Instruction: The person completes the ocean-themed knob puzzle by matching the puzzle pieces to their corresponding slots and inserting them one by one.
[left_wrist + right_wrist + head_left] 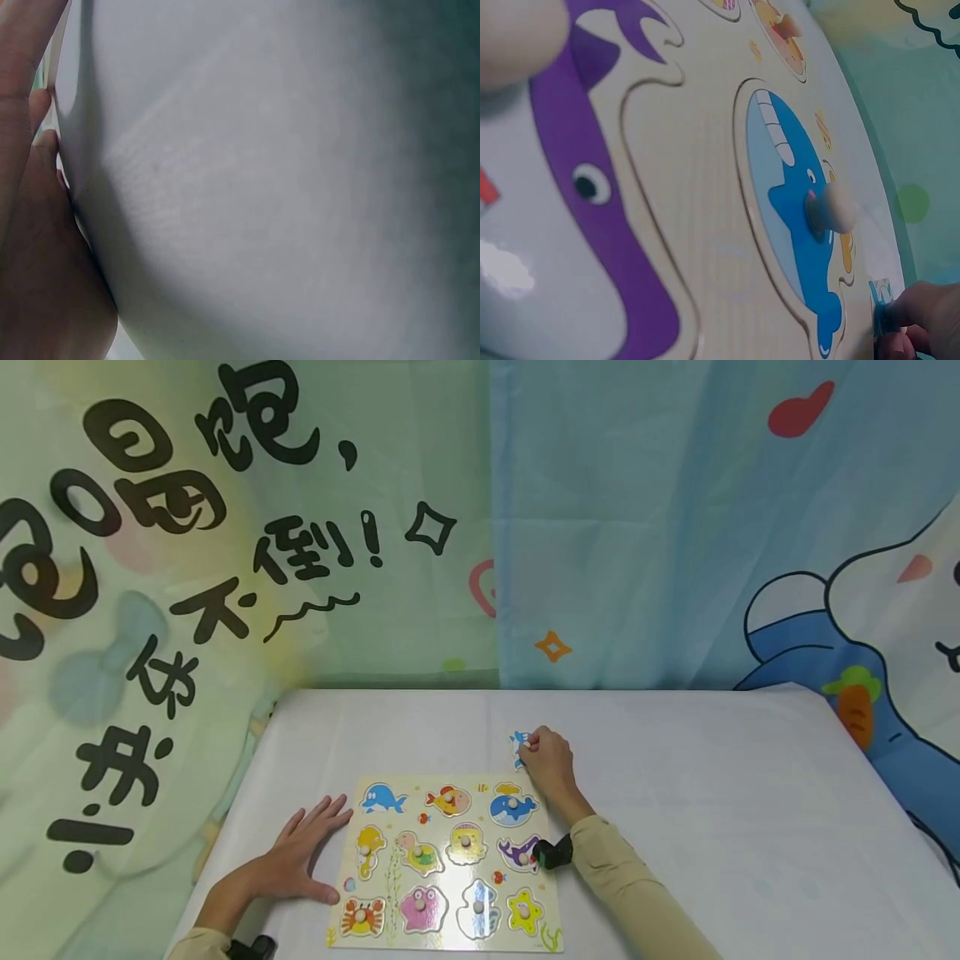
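Observation:
A wooden peg puzzle board point(468, 791) with sea-animal pieces lies on the white table. Just past its back right corner, my right hand point(550, 768) pinches a small blue-and-white puzzle piece point(517, 745), partly covered by the fingers. The right wrist view shows the same piece point(881, 296) at the fingertips, beyond the blue whale piece point(795, 202) with its round knob. My left hand point(303, 847) rests on the table with fingers spread, at the board's left edge. A blue dolphin picture point(383, 798) at the board's top left shows no knob.
White cloth covers the table point(712, 793). Behind it hang a green printed curtain point(420, 627) and a blue one point(622, 568). A purple whale piece point(519, 853) lies beside the black right wrist camera point(553, 852).

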`<state>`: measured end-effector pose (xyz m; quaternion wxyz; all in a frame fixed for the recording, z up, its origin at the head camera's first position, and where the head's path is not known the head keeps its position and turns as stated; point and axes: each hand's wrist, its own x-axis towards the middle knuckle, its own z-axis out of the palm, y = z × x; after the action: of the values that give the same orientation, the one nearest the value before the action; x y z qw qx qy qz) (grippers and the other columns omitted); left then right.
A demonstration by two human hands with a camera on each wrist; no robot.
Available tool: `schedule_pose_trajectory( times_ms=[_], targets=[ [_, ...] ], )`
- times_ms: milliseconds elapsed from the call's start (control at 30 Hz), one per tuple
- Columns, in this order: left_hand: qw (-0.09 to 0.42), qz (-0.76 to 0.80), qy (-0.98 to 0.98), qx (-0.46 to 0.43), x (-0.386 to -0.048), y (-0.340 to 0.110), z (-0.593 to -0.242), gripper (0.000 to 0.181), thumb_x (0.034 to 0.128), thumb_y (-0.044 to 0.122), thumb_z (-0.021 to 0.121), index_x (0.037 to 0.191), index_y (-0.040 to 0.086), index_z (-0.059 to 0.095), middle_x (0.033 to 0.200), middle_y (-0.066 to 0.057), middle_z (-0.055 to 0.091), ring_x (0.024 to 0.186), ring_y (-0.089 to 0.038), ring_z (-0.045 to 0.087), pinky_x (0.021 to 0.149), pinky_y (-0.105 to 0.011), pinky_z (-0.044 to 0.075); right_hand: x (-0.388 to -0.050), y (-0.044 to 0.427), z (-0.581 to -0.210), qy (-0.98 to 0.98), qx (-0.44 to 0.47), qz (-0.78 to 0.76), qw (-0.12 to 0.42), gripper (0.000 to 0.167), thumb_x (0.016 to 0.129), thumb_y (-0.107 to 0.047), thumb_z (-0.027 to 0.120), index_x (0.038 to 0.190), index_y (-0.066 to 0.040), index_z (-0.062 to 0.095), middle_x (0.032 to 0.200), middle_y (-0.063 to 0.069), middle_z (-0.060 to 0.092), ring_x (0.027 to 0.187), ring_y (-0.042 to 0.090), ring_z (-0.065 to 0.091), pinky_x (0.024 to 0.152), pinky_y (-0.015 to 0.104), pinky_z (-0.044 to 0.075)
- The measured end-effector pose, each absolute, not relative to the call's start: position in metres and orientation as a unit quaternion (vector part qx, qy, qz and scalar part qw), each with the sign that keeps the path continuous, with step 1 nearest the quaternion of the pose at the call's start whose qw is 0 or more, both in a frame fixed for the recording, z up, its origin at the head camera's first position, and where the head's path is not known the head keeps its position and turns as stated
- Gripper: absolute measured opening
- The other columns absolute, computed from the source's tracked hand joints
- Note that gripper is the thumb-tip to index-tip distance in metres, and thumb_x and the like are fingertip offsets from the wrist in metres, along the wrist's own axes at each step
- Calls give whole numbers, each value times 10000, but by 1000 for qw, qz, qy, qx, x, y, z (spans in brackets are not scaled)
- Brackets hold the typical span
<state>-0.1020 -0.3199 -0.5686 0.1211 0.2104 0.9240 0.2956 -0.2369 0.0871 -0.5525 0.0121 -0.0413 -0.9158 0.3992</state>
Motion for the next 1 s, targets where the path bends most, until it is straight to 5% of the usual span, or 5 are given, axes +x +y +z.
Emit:
schedule_pose_trajectory(
  times_ms=[100, 300, 400, 833, 1000],
  targets=[
    [115, 297, 923, 216, -101, -320, -568, 1118, 620, 608, 811, 1524, 202, 294, 1637, -99, 170, 1464, 91, -119, 1071, -84, -203, -238, 87, -553, -916, -34, 400, 15, 108, 895, -122, 625, 889, -22, 583, 816, 105, 574, 758, 212, 551, 639, 260, 416],
    [132, 304, 922, 201, -100, -316, -562, 1114, 613, 565, 833, 1521, 187, 309, 1632, -129, 175, 1531, -247, 20, 1156, -579, -49, -238, 85, -552, -917, -9, 399, 12, 107, 872, -115, 630, 855, -45, 551, 782, 87, 546, 729, 205, 533, 611, 252, 387],
    [137, 294, 925, 199, -101, -315, -559, 1122, 611, 565, 834, 1524, 193, 299, 1634, -129, 166, 1509, -353, 56, 1105, -675, 2, -238, 79, -547, -920, 13, 392, 5, 99, 864, -116, 625, 863, -53, 548, 799, 81, 535, 754, 203, 509, 636, 269, 377],
    [126, 300, 924, 204, -102, -317, -562, 1129, 603, 578, 836, 1522, 187, 309, 1630, -130, 181, 1506, -352, 71, 1104, -654, 2, -205, -4, -520, -905, 210, 369, -16, 46, 815, -58, 627, 860, -58, 631, 811, 46, 560, 716, 126, 450, 670, 272, 397],
    [112, 285, 928, 214, -103, -322, -574, 1121, 616, 654, 792, 1529, 264, 272, 1652, -4, 134, 1505, -9, -107, 1151, -233, -203, -194, -41, -522, -909, 217, 355, -41, 39, 812, -77, 641, 851, -77, 637, 786, -5, 529, 695, 85, 421, 631, 205, 362]
  ],
)
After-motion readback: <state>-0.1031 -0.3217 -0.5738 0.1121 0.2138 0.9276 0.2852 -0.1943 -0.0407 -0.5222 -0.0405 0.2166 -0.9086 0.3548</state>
